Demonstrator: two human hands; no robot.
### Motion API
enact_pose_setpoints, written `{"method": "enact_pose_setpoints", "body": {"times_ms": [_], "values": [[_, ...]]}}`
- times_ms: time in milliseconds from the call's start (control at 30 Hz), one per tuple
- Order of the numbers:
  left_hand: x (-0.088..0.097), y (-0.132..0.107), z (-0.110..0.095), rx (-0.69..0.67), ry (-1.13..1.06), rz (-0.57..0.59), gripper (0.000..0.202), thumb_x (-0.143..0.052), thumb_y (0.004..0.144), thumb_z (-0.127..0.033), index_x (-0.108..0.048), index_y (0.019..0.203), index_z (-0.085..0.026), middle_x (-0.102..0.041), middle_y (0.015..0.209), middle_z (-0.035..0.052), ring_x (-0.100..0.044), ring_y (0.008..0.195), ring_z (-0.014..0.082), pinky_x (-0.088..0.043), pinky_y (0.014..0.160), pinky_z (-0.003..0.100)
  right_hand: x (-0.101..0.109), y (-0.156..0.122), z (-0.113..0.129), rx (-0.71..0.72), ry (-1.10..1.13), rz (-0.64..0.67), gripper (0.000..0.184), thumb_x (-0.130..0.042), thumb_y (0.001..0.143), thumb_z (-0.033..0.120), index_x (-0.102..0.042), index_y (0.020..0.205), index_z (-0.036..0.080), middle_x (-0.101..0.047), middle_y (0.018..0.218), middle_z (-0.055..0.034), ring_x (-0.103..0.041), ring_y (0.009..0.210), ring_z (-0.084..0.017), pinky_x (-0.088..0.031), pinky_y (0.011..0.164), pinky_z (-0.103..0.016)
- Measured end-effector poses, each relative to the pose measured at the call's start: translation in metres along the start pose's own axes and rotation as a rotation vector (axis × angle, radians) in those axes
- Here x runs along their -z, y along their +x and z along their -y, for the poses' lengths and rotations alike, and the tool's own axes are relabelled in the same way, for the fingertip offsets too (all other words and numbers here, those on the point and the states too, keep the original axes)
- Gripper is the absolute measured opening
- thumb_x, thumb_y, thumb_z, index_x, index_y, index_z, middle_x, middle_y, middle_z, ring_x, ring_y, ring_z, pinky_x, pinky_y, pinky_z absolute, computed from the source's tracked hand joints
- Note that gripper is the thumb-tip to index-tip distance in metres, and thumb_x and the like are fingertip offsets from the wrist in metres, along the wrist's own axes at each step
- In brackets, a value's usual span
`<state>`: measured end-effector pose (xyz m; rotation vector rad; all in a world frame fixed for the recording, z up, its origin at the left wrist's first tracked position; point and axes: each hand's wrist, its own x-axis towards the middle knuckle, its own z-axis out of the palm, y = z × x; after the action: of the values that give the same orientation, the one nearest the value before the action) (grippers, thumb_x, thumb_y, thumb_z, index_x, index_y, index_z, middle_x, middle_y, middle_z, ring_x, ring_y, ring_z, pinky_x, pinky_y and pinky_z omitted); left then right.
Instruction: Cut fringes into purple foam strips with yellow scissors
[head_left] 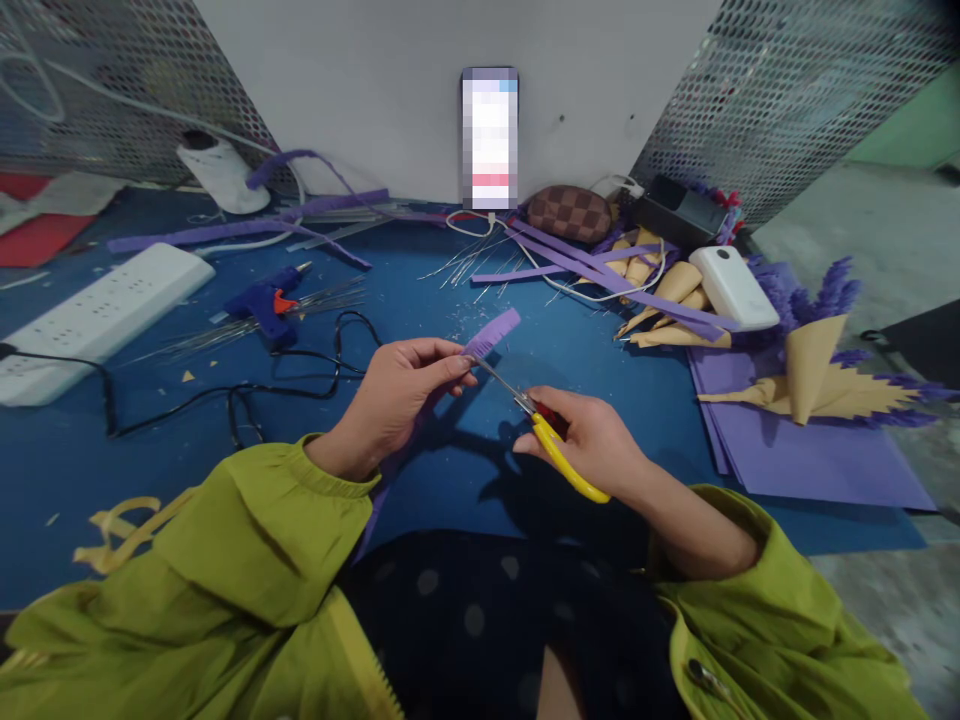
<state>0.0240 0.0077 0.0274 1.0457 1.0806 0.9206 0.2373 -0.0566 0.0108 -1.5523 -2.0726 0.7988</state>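
Note:
Pinched between the thumb and fingers of my left hand (pixel 409 395) is a purple paper strip (pixel 495 332). Its upper end sticks out past my fingertips and looks finely snipped along the edge, while the rest hangs below the hand. My right hand (pixel 589 435) is closed around a pair of scissors (pixel 568 460) with yellow and red handles. Their narrow blades point up and left, reaching the strip right beside my left fingertips. Whether the blades are parted is too small to tell. Below the hands lies the blue table top (pixel 442 490).
A blue glue gun (pixel 262 305) lies among thin wires at left, near a white power strip (pixel 112 315) and black cable. At right are purple sheets (pixel 817 460), tan paper cones (pixel 814 370) and a white power bank (pixel 733 287). A phone (pixel 490 140) leans at the back.

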Motion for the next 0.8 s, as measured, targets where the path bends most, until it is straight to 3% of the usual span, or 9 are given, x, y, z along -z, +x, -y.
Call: {"method": "enact_pose_setpoints", "body": {"times_ms": [800], "values": [[-0.0014,-0.0008,0.0008,0.014,0.013,0.014,0.012,-0.080,0.068,-0.026,-0.074,0.071,-0.016,-0.070,0.063,0.0024,-0.057,0.056,0.0101,-0.045,0.059,0.022,0.0013,-0.0013,0.0008,-0.032,0.036,-0.001,0.040,-0.060,0.083,0.059,-0.063,0.083,0.019,-0.049,0.060,0.0032,-0.036,0.054,-0.010,-0.027,0.052,-0.022]]}}
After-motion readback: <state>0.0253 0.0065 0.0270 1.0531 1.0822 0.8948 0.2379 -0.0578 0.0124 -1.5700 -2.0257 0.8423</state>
